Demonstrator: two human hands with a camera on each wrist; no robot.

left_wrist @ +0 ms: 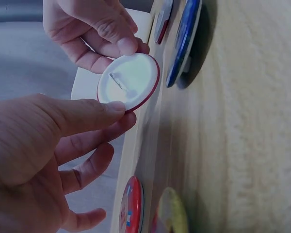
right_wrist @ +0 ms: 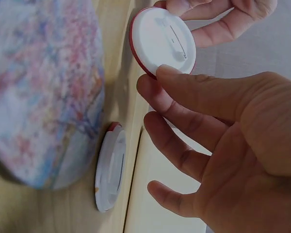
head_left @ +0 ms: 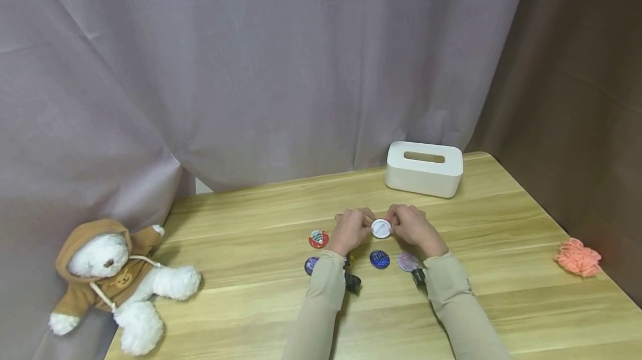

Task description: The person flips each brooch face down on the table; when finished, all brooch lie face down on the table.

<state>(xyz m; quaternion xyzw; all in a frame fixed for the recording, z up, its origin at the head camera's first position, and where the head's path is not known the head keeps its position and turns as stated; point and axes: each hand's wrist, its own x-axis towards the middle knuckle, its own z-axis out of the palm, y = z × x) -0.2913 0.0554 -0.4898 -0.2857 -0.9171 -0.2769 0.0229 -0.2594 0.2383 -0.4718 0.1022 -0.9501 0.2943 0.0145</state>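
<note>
Both hands hold one round pin badge (head_left: 381,228) between them, its white back and metal pin turned up toward the head camera. My left hand (head_left: 351,230) pinches one edge with thumb and forefinger; its other fingers are loosely bent in the left wrist view. On the opposite edge, the right hand (head_left: 413,229) pinches with thumb and forefinger too. A red rim shows round the badge (right_wrist: 162,41) in the right wrist view. Nearby on the table lie a blue badge (head_left: 379,259), a pinkish-purple badge (head_left: 408,261), a red-and-green badge (head_left: 318,238) and a dark blue-purple badge (head_left: 311,264).
A yellow badge (left_wrist: 172,211) is mostly hidden by the left wrist in the head view. Another white-backed badge (right_wrist: 110,167) lies near the right hand. A white tissue box (head_left: 424,169) stands behind, a teddy bear (head_left: 122,282) sits left, and coral yarn (head_left: 578,257) lies right.
</note>
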